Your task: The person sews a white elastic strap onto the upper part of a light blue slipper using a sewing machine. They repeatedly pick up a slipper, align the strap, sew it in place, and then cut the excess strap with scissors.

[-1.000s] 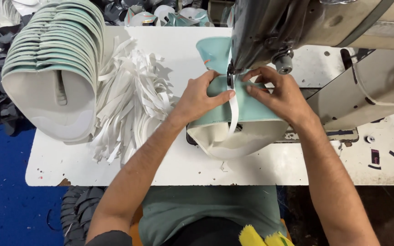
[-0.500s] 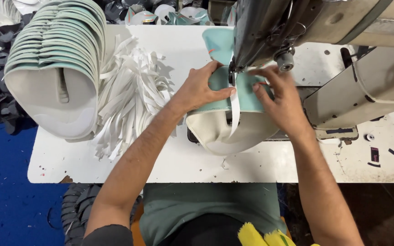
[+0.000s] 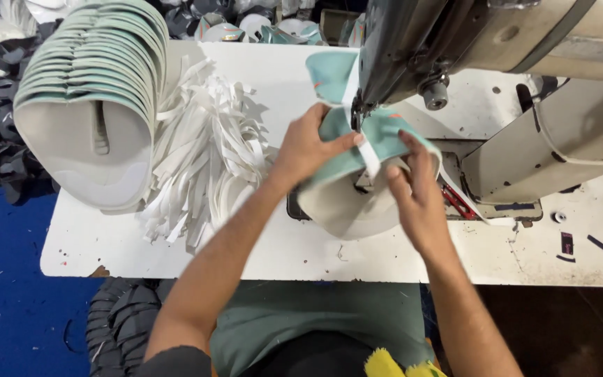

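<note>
A teal and white shoe upper piece (image 3: 357, 188) lies curled under the head of a sewing machine (image 3: 455, 42). A narrow white strap (image 3: 368, 159) runs down over its teal edge just below the needle. My left hand (image 3: 308, 146) presses the piece's left side, thumb pointing toward the strap. My right hand (image 3: 417, 192) grips the right side, fingers curled over the teal edge. Both hands hold the piece against the machine bed.
A stack of matching teal and white pieces (image 3: 92, 105) stands at the table's left. A loose heap of white straps (image 3: 204, 153) lies between it and my hands. The white table (image 3: 246, 258) has small dark scraps (image 3: 594, 244) at the right. Dark pieces lie on the floor.
The piece has been turned and pulled up under the needle. My right hand slid down toward me along its right edge, and my left hand shifted slightly right.
</note>
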